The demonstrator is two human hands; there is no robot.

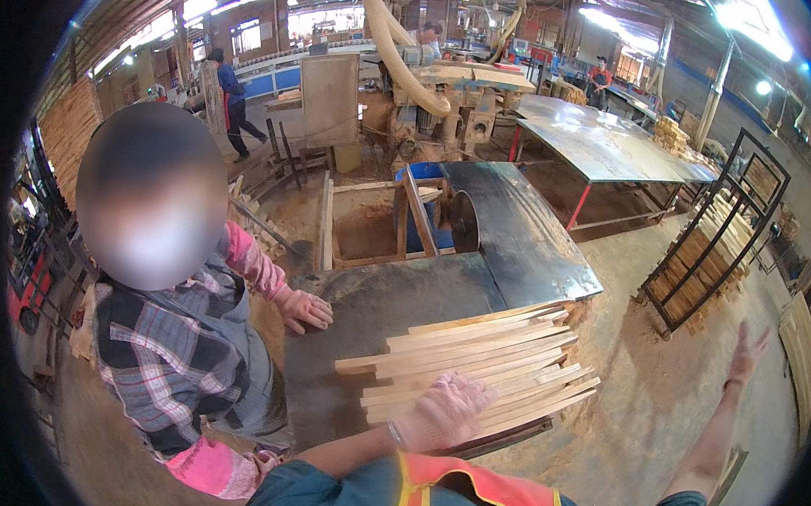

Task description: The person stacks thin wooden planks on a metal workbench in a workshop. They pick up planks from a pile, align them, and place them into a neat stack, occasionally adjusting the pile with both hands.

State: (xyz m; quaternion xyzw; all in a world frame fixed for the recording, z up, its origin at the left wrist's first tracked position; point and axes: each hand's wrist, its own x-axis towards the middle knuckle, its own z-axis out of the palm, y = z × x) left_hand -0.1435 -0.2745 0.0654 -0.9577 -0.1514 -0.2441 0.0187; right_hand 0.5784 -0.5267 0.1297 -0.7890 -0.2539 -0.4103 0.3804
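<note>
A layered pile of pale wooden strips (474, 346) lies at the near end of a dark saw table, their ends uneven. Over the pile's near part is my left hand (444, 408), in a light pinkish glove. It is blurred, and I cannot tell whether its fingers grip a strip or only rest on the wood. Far out to the right, my right hand (747, 356) is raised away from the table with its fingers spread, holding nothing. Behind the strips, a round saw blade (465, 221) stands up through the saw table (404, 294).
At the left stands a co-worker (184, 352) in a plaid top, one gloved hand (305, 311) on the table. A black metal rack (719, 230) with stacked wood is at the right. Farther back are a metal-topped table (609, 140) and a machine with a thick hose (396, 54).
</note>
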